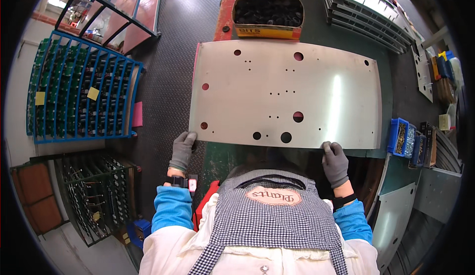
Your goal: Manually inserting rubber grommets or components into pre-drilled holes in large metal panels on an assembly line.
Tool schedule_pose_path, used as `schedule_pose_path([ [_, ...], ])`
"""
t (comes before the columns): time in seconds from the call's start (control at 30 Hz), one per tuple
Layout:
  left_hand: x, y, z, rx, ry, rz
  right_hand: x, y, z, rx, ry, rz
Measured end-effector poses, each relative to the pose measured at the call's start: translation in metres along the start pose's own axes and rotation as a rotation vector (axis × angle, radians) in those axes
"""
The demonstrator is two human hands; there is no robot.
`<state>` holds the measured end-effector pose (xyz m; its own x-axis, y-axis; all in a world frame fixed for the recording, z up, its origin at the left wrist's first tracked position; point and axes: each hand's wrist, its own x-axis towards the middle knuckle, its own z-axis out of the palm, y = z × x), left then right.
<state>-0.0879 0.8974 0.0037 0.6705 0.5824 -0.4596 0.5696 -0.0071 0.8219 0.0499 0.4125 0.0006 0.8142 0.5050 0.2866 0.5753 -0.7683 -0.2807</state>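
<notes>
A wide grey sheet-metal panel (257, 77) with several round holes and small drilled holes lies in front of me on a green-topped workbench (217, 159). My left hand (183, 149), in a grey glove, is closed on the panel's near left corner. Along the near edge, towards the right, my gloved right hand (335, 163) grips the panel with its fingertips. The thumbs and undersides of both hands are partly hidden.
Beyond the panel stands an open box of black parts (267, 15). Stacked metal panels (366, 8) lie far right. Blue bins of small fasteners (402, 136) sit at the right. Blue racks of circuit boards (84, 87) and a darker rack (99, 191) stand left.
</notes>
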Motion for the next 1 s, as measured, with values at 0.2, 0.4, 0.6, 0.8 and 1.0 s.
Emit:
schedule_pose_path([
  [0.2,-0.059,0.065,0.000,-0.089,0.061,-0.111,0.003,-0.008,-0.028,-0.069,0.144,-0.070],
  [0.4,-0.103,0.148,-0.012,0.001,0.033,-0.084,0.002,0.001,-0.066,-0.167,0.284,-0.122],
  [0.6,-0.126,0.190,-0.013,0.013,-0.005,-0.118,0.008,0.015,-0.086,-0.250,0.366,-0.189],
  [0.8,-0.135,0.211,-0.011,-0.014,0.045,-0.136,0.051,0.021,-0.115,-0.388,0.445,-0.011],
  [1.0,-0.117,0.215,-0.024,-0.122,0.033,0.056,0.127,0.011,-0.150,-0.402,0.457,-0.058],
])
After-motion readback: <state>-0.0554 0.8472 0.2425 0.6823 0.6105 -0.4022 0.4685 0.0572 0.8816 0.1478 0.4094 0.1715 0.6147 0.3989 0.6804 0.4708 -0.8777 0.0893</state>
